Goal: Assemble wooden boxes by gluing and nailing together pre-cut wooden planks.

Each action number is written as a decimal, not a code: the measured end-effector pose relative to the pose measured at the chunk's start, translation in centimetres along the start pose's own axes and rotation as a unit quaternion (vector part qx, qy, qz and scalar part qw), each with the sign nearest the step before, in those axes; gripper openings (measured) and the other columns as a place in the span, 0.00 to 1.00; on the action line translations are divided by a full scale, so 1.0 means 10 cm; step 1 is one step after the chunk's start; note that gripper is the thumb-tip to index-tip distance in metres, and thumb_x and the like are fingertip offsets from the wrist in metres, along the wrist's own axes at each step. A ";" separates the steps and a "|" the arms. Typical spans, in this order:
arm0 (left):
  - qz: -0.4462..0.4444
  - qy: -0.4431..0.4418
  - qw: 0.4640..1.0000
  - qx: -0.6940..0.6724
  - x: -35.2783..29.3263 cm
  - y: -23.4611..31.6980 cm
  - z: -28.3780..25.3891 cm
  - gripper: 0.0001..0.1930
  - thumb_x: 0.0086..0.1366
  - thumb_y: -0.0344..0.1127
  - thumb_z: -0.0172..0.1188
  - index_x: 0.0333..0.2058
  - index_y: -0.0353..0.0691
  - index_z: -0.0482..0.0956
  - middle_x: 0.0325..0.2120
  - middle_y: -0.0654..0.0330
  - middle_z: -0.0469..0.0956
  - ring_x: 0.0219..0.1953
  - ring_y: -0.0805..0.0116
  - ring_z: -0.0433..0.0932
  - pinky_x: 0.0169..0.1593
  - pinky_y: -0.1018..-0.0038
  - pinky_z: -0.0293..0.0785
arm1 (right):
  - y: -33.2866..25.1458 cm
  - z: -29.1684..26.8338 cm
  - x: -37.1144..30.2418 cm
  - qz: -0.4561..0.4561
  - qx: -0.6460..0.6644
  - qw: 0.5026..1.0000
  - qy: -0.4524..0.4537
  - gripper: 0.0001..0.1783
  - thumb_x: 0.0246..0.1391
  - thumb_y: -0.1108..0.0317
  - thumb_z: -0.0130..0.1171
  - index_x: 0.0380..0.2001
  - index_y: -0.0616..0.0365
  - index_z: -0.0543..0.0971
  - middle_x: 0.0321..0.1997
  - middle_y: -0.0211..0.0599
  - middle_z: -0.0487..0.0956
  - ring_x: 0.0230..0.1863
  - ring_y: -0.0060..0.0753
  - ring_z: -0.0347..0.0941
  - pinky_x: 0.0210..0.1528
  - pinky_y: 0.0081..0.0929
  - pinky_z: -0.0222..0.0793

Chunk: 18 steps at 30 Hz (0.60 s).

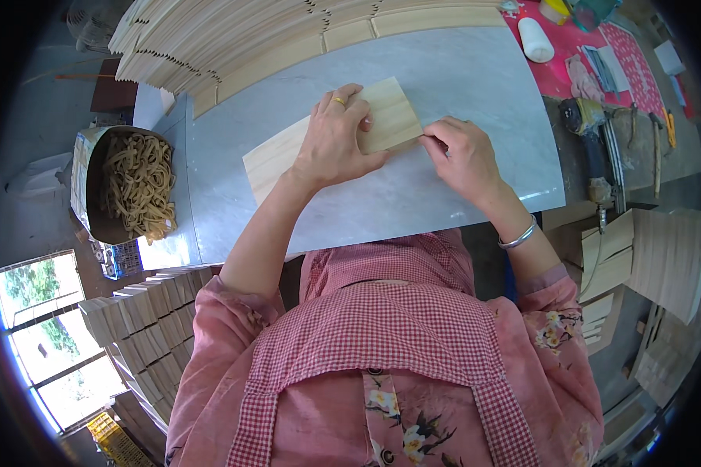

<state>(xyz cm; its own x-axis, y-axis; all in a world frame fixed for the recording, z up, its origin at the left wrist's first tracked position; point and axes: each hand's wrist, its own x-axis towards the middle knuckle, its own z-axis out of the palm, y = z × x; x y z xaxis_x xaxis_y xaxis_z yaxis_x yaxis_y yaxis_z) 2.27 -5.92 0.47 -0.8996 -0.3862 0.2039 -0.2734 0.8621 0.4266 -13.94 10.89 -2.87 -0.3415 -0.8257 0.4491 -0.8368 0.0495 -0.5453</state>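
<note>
A pale, flat wooden board (391, 117) lies at a slant on the grey marbled tabletop in front of me. My left hand (333, 136), with a ring on one finger, grips it across the middle: the fingers curl over the top and the thumb presses along the near edge. At the board's right corner is my right hand (461, 154), closed in a pinch. Anything between those fingertips is too small or hidden to make out. A silver bangle circles my right wrist.
Stacked wooden boards (249, 39) line the table's far side. A box (93, 183) of tan coiled strips stands left. A white bottle (535, 40) lies on red cloth at far right, near a hammer (656, 159). More boards (670, 257) are stacked at lower right.
</note>
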 end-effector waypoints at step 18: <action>-0.016 0.032 0.999 -0.027 0.01 -0.07 0.11 0.19 0.39 0.39 0.73 0.27 0.41 0.72 0.56 0.45 0.72 0.52 0.46 0.70 0.58 0.60 0.66 | 0.35 -0.28 -0.11 0.037 0.034 0.998 0.029 0.12 0.54 0.71 0.64 0.42 0.58 0.77 0.39 0.40 0.79 0.39 0.44 0.75 0.43 0.35 0.71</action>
<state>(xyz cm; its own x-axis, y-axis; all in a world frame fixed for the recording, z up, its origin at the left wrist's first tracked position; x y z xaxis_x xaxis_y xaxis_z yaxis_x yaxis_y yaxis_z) 2.01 -6.18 -0.78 -0.8665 -0.4356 0.2438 -0.2824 0.8305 0.4802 -17.67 13.55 -3.28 -0.4269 -0.7876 0.4444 -0.7783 0.0697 -0.6240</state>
